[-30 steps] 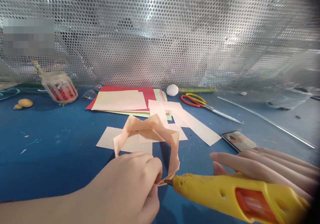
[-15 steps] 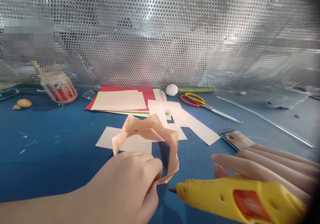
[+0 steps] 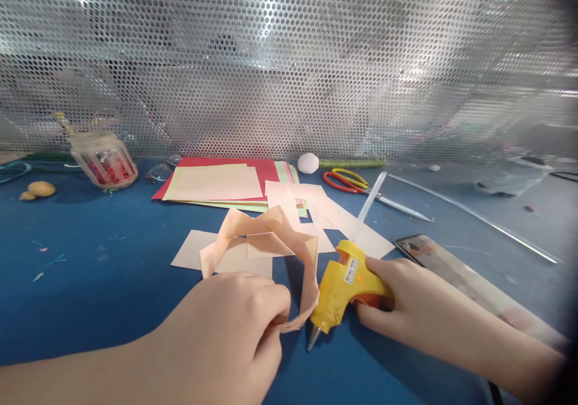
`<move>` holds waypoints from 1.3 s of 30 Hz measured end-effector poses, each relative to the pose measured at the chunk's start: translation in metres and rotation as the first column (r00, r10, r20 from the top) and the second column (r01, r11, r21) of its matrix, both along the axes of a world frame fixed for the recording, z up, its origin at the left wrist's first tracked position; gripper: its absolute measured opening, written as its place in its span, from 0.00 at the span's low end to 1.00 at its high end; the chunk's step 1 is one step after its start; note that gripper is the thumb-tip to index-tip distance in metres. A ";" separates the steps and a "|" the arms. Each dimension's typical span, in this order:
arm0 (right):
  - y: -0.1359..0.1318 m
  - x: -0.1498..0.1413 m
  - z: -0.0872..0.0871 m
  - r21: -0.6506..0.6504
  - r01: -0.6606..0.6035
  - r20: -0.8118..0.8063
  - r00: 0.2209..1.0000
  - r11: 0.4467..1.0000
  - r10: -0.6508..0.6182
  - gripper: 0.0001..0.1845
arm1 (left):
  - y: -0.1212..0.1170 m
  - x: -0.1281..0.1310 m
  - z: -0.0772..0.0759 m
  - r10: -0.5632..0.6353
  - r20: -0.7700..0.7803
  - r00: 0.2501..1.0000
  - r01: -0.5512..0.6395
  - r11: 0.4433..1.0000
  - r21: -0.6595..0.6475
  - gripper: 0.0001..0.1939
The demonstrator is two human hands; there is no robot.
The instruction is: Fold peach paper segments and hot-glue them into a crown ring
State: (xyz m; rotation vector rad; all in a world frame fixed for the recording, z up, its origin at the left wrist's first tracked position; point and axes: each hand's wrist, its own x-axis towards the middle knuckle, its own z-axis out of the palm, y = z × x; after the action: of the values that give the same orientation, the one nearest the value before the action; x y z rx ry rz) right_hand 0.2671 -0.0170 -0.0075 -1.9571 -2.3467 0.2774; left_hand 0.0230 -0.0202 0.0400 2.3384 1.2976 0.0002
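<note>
My left hand [image 3: 239,327] is closed on the near side of a ring of folded peach paper [image 3: 309,272], which stands upright on the blue table. Its fingertips are partly hidden behind the knuckles. Wrapped round the handle of a yellow hot glue gun [image 3: 336,293] is my right hand [image 3: 388,296]. The gun's metal nozzle points down toward the table, just right of the ring's near edge. A clear glue stick [image 3: 371,203] juts up out of its back end. Behind the ring lie cut pale paper pieces [image 3: 365,236].
A stack of coloured paper [image 3: 266,170], scissors [image 3: 347,180] and a white ball [image 3: 308,163] lie near a perforated metal screen [image 3: 271,62]. A phone [image 3: 433,260] lies beside my right forearm. Another glue stick [image 3: 487,221] is at right, a glass jar [image 3: 106,161] at left.
My right hand has gone from open fingers above the glue gun to gripping its handle. The gun has turned from lying sideways to nozzle down near the ring. My left hand stays nearly still.
</note>
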 end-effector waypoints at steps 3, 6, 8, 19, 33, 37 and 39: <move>0.001 0.001 -0.001 -0.055 0.036 0.002 0.999 0.998 -0.036 0.04 | 0.001 0.000 0.001 0.017 -0.013 1.000 -0.017 1.000 -0.011 0.13; 0.000 0.003 -0.001 -0.085 0.060 0.008 0.998 0.995 -0.060 0.05 | 0.002 0.000 0.003 0.025 -0.038 0.999 -0.026 0.999 -0.025 0.12; 0.000 0.004 -0.001 -0.098 0.066 0.010 0.998 0.993 -0.065 0.05 | 0.002 -0.001 0.003 0.040 -0.050 0.998 -0.041 0.998 -0.037 0.10; 0.000 0.001 0.000 -0.111 0.073 0.020 0.997 0.991 -0.071 0.04 | 0.003 0.005 0.003 0.030 -0.034 0.999 -0.034 0.993 -0.109 0.12; 0.002 0.001 -0.002 -0.138 0.099 0.036 0.995 0.985 -0.095 0.04 | 0.007 -0.001 -0.003 -0.013 0.070 0.997 0.015 1.000 -0.022 0.11; 0.000 0.002 -0.002 -0.131 0.099 0.036 0.995 0.986 -0.095 0.05 | 0.008 -0.003 -0.005 -0.009 0.064 0.998 0.010 1.000 -0.024 0.08; -0.002 0.002 -0.001 -0.126 0.095 0.032 0.995 0.987 -0.092 0.05 | 0.007 -0.003 -0.006 -0.005 0.045 0.999 0.007 0.999 -0.031 0.07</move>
State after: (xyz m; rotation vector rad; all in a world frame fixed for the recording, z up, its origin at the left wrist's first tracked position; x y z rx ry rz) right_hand 0.2694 -0.0187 -0.0088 -2.1332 -2.2977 0.4077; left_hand 0.0200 -0.0129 0.0344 2.3026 1.2603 0.0299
